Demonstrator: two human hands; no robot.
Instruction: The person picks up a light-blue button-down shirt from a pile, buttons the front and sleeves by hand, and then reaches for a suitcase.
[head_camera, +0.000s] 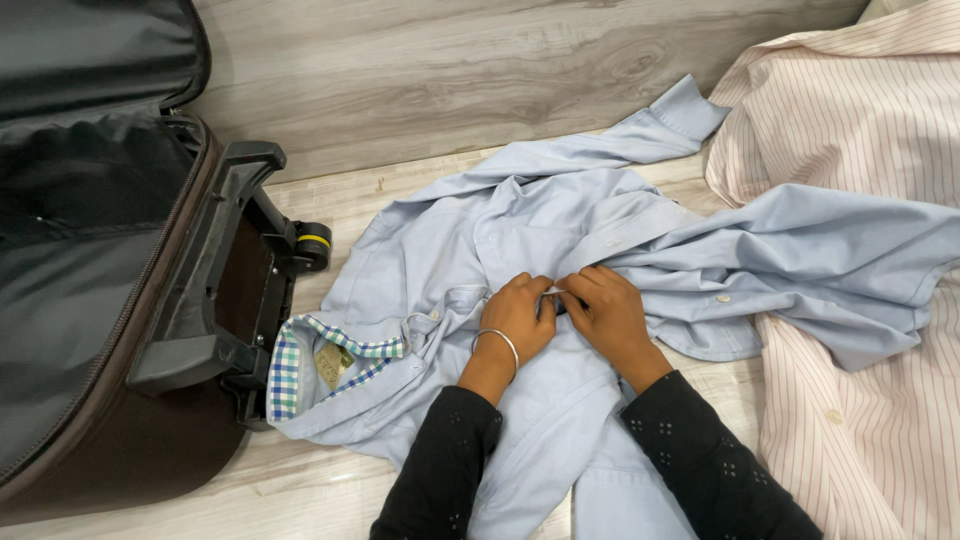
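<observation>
One label, inside a shirt collar.
A small tan rectangular label (331, 362) lies at about eight o'clock, sewn within the blue-green checked collar lining (290, 365) of the light blue shirt (520, 230).

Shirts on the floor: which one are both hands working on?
The light blue shirt, with a checked collar lining. The left hand and right hand pinch its front. The pink striped shirt lies untouched at the right.

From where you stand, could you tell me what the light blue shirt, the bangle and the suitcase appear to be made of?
The light blue shirt looks like thin woven cloth, probably cotton or a blend: matte, softly creased. The bangle on the left hand seems to be metal: silvery with a bright glint. The suitcase looks fabric-sided with a slightly shiny synthetic lining; its handle frame appears to be matte black plastic.
</observation>
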